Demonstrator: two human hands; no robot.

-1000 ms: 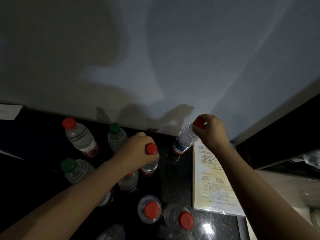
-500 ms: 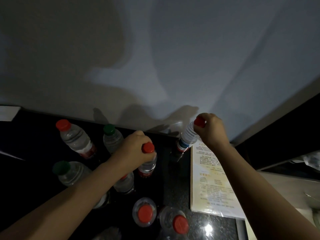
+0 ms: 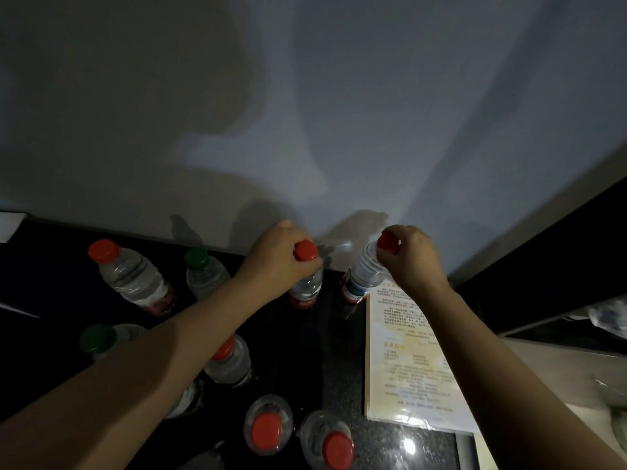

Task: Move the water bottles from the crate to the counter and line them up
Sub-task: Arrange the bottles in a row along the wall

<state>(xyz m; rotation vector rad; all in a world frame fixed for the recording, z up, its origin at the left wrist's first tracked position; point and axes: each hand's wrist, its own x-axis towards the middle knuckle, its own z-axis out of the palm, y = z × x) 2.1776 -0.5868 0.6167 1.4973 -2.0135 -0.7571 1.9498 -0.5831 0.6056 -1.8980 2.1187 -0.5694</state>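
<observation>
The gray wall (image 3: 339,96) stands behind the black tabletop (image 3: 51,300). A paper sheet (image 3: 407,351) lies on its right side. Many bottles (image 3: 132,279) stand there (red caps and green caps). The left grip (image 3: 274,269) is curled round the neck of the middle bottle (image 3: 307,290) near the wall. It is upright. The right grip (image 3: 412,259) pinches the red cap (image 3: 388,242) of the tilted bottle (image 3: 364,273), just beside the sheet.

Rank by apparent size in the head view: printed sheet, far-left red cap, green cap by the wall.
1. printed sheet
2. far-left red cap and green cap by the wall: near alike, not ranked.
</observation>
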